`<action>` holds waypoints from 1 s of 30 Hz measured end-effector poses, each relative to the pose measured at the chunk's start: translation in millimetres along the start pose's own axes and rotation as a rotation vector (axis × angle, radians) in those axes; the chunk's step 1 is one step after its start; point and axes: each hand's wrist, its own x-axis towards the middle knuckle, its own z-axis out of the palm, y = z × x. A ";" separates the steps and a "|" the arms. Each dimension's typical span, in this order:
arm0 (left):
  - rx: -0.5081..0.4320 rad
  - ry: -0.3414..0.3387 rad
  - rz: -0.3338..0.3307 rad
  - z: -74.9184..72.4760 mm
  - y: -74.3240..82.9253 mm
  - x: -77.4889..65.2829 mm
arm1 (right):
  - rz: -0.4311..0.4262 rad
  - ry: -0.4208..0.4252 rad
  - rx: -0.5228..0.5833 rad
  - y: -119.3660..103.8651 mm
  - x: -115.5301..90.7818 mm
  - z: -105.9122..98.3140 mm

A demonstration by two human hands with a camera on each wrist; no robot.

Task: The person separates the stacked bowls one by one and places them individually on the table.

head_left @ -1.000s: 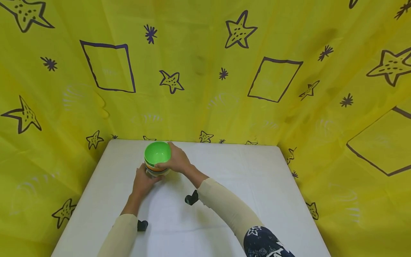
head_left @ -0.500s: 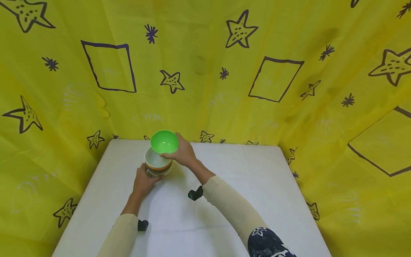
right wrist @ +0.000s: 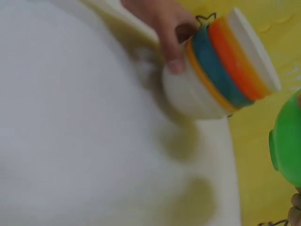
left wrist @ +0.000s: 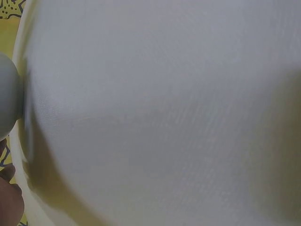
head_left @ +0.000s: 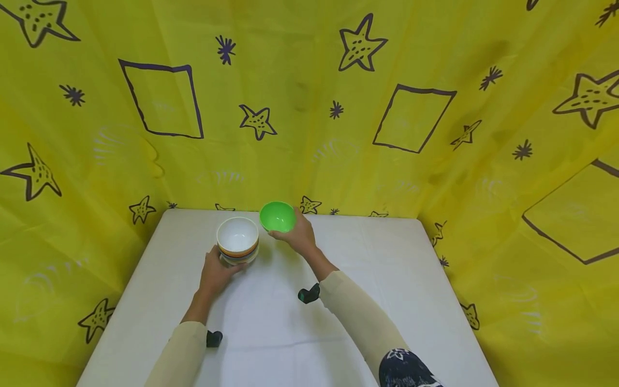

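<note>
A stack of nested bowls point(head_left: 238, 236) stands at the back left of the table, a white one on top. Orange, blue and cream bands point(right wrist: 221, 61) show on its side in the right wrist view. My left hand point(head_left: 214, 273) grips the stack low down, its thumb against the lowest bowl. To the right of the stack, my right hand point(head_left: 301, 235) holds a green bowl point(head_left: 278, 217) by its right side, apart from the stack and above the table. In the left wrist view only a pale bowl side point(left wrist: 7, 96) shows at the left edge.
The table point(head_left: 387, 279) has a white cover. Yellow curtains point(head_left: 300, 161) with drawn stars and squares hang behind it and at both sides. Small dark devices point(head_left: 309, 293) sit at both wrists.
My right hand has lifted the green bowl off the top of the stack and moved it right, which uncovers the white bowl. The left hand has stayed on the stack.
</note>
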 end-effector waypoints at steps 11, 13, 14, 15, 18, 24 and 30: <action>-0.048 0.036 0.062 7.7 -3.7 3.5 | 0.081 -0.048 -0.063 46.6 -20.5 12.0; -0.048 0.035 0.058 7.9 -1.5 3.8 | 0.081 -0.061 -0.071 49.4 -22.2 13.9; -0.042 0.034 0.052 8.2 -0.5 4.0 | 0.082 -0.066 -0.075 50.3 -22.8 14.6; -0.045 0.028 0.046 8.4 0.8 4.3 | 0.084 -0.070 -0.076 51.0 -23.4 15.1; -0.047 0.008 0.026 9.1 4.5 5.7 | 0.085 -0.074 -0.089 53.0 -24.6 15.1; -0.049 -0.011 0.004 11.4 7.1 9.5 | 0.088 -0.113 -0.090 58.6 -26.7 14.7; -0.054 -0.006 0.010 11.6 3.8 10.5 | 0.089 -0.135 -0.094 62.5 -29.0 18.8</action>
